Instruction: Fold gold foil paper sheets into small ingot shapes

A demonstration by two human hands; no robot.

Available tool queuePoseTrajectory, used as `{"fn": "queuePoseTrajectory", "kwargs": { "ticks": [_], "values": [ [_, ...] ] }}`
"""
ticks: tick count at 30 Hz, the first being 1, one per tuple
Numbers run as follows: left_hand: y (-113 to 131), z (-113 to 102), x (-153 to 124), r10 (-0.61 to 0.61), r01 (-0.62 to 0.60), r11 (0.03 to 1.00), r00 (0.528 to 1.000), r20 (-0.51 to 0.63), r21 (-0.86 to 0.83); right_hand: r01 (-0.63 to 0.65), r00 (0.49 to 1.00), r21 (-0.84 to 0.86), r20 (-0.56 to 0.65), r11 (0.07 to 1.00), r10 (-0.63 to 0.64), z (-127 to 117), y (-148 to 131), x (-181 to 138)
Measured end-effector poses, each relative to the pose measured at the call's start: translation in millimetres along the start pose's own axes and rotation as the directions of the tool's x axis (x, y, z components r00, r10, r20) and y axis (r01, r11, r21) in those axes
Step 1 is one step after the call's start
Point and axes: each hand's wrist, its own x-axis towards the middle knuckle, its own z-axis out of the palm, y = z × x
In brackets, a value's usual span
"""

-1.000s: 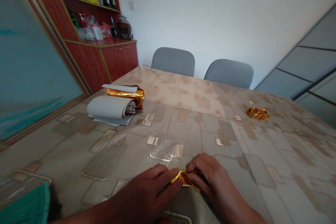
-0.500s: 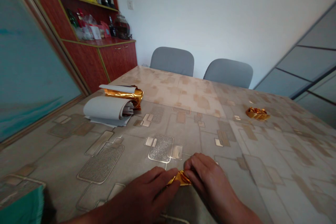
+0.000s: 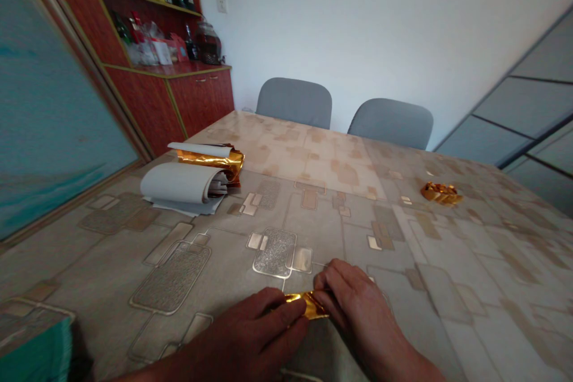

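A small piece of shiny gold foil paper (image 3: 316,305) lies between my hands near the table's front edge; its ends are hidden under my fingers. My left hand (image 3: 264,322) grips its left part, with a finger reaching across the top. At the right end, my right hand (image 3: 353,295) pinches the foil with bent fingers. To the far left rests a curled stack of white-backed sheets (image 3: 179,184) with gold foil sheets (image 3: 208,159) behind it. A few folded gold foil pieces (image 3: 441,193) sit together on the right side of the table.
The table (image 3: 335,233) has a patterned cover. Two grey chairs (image 3: 293,101) stand at its far side, against a white wall. A red-brown cabinet (image 3: 201,101) holds bottles and boxes at the left back. Green cloth (image 3: 38,355) shows at the lower left.
My left fingers have shifted slightly over the foil, and more of its upper edge shows now. My right hand stays at the right end. The view has moved a little.
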Motion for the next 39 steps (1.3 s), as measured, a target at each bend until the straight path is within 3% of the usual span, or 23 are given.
{"fn": "queuePoseTrajectory", "kwargs": {
  "ticks": [9,20,27,31,39],
  "values": [
    [3.7,-0.7,3.6,-0.028,0.027,0.999,0.998,0.061,0.019,0.055,0.997,-0.053,-0.05,0.997,-0.057,-1.2,-0.7,0.8],
    [3.0,2.8,3.2,-0.03,0.029,0.999,0.999,0.037,0.024,0.085,0.994,-0.094,-0.066,0.992,-0.092,0.1,-0.9,0.7],
    [4.9,-1.4,6.7,-0.064,0.059,0.998,0.985,0.162,0.034,0.139,0.971,-0.232,-0.161,0.963,-0.179,-5.2,-6.6,2.8],
    [3.1,-0.7,6.3,-0.077,0.073,0.997,0.982,0.175,0.027,0.152,0.977,-0.225,-0.115,0.963,-0.181,-0.6,-7.6,-0.1],
    [1.0,-13.4,4.7,-0.03,0.031,1.0,0.975,0.218,0.002,0.065,0.997,-0.174,-0.018,0.983,-0.069,2.1,-12.3,-9.8]
  ]
}}
